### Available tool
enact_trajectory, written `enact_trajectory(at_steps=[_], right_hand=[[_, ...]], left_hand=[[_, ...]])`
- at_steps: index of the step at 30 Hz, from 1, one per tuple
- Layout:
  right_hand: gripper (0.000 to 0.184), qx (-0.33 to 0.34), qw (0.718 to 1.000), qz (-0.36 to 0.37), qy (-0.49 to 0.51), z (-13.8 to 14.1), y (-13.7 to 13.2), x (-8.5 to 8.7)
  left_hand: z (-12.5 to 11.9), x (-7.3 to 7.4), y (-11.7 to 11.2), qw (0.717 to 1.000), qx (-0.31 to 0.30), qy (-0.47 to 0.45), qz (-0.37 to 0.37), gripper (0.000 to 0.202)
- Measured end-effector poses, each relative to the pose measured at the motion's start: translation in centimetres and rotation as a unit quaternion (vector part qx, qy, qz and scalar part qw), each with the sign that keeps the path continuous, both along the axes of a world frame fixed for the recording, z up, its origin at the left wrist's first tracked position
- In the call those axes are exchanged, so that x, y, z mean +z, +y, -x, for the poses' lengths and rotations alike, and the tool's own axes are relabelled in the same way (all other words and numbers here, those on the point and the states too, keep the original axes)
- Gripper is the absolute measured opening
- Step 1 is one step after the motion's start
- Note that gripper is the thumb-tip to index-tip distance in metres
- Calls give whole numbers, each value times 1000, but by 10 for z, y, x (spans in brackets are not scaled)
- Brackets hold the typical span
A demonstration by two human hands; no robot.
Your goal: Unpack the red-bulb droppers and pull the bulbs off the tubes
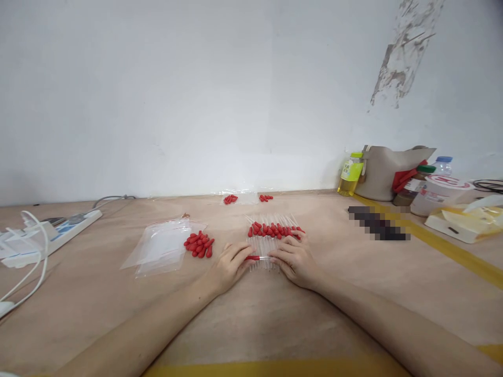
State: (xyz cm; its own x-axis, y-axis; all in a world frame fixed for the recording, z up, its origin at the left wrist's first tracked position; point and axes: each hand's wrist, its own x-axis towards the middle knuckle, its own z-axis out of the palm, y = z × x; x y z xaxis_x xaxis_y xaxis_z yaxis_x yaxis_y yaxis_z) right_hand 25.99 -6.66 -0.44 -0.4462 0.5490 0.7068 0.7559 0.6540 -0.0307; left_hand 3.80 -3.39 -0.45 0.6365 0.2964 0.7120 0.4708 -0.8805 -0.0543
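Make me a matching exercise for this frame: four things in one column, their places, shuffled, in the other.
Things
1. Pile of loose, bulb-shaped red pieces
2. Long white plastic power strip
3. Thin clear tube with a red end
4. Clear bottle with a yellow-green cap

Places
A. Held between the left hand and right hand
B. Left of the soft grey bag
C. Right beside the flat clear plastic bags
D. At the far left of the brown work surface

Pairs: 1-C, 2-D, 3-A, 4-B
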Motion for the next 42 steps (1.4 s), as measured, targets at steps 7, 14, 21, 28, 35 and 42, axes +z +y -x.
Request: enact_trajectory(at_steps=[7,14,21,28,35,42], right_hand=[[22,20,1000,-14,9,2,-5,2],[19,28,999,-21,1,-1,-7,2],[19,34,999,-14,-4,-2,-8,-2],[22,-9,999,14,45,-23,-3,0],[21,-52,992,37,113,-12,-2,2],[17,-47,988,-13,149,5,10,13]], left_hand=[[-3,9,-8,997,44,52,21,17],[1,8,-10,994,63,83,-12,23],[1,11,-12,994,41,100,0,22],[25,10,-6,995,76,25,60,20],[52,25,23,961,193,-134,147,28],[103,51,49,889,299,-207,280,38]])
